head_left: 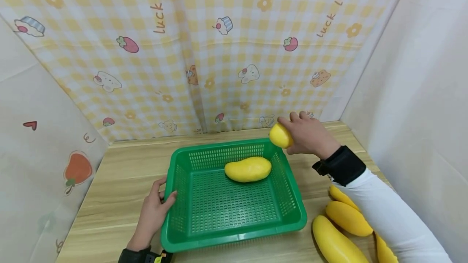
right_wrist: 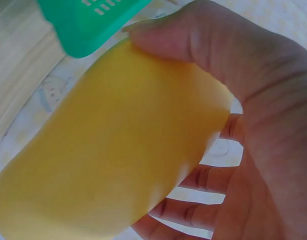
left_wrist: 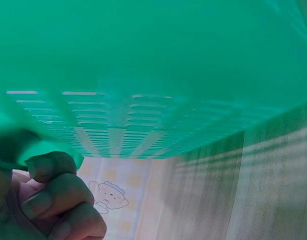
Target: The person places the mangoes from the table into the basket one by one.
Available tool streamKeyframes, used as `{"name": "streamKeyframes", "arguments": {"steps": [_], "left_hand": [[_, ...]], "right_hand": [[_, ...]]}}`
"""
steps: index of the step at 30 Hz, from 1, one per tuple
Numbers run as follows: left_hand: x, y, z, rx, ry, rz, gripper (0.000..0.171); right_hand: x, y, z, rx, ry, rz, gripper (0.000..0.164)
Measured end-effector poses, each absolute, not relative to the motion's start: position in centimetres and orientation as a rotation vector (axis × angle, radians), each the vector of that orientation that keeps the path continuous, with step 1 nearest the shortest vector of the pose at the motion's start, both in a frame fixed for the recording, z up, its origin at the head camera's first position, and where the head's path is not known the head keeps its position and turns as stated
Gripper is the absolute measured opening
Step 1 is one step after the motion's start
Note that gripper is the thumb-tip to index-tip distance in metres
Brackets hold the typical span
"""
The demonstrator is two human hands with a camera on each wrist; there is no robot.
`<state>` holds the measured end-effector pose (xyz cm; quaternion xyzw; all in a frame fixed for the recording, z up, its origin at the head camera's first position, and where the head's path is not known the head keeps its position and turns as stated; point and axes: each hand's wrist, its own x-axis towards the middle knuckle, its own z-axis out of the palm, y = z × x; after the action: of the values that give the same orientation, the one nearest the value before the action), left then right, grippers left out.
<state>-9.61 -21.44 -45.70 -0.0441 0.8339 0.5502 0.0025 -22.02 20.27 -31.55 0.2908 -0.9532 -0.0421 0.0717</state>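
A green plastic basket (head_left: 234, 236) with slotted walls stands on the table. My left hand (head_left: 154, 212) grips its left rim, thumb over the edge; in the left wrist view the curled fingers (left_wrist: 68, 197) show below the basket wall (left_wrist: 158, 55). One yellow mango (head_left: 248, 169) lies inside, toward the back right. Over the basket's back right corner, my right hand (head_left: 308, 135) holds a second mango (head_left: 280, 136) up. In the right wrist view the thumb (right_wrist: 166, 37) lies along one side of this mango (right_wrist: 113, 145), with the fingers around the far side.
Several more mangoes (head_left: 338, 240) lie on the table to the right of the basket, partly hidden under my right sleeve (head_left: 387, 210). A yellow checked cloth (head_left: 219, 60) hangs behind the wooden table (head_left: 124, 173), and pale cloth walls close both sides.
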Motion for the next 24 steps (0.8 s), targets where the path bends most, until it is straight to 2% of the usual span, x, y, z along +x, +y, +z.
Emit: {"name": "streamKeyframes", "arguments": {"steps": [10,19,24], "left_hand": [[-9.6,-21.3,-45.7,-0.141,2.6,1.743,0.049],[-9.5,-21.5,-45.6,-0.124,2.637,1.723,0.049],[-9.5,-21.5,-45.7,-0.131,2.62,1.738,0.05]], "right_hand": [[-22.1,16.5,-31.3,1.003,-2.838,-0.192,0.085],[-21.9,13.6,-31.5,1.083,-2.795,-0.235,0.079],[-21.7,11.7,-32.2,1.135,-2.808,-0.307,0.081]]}}
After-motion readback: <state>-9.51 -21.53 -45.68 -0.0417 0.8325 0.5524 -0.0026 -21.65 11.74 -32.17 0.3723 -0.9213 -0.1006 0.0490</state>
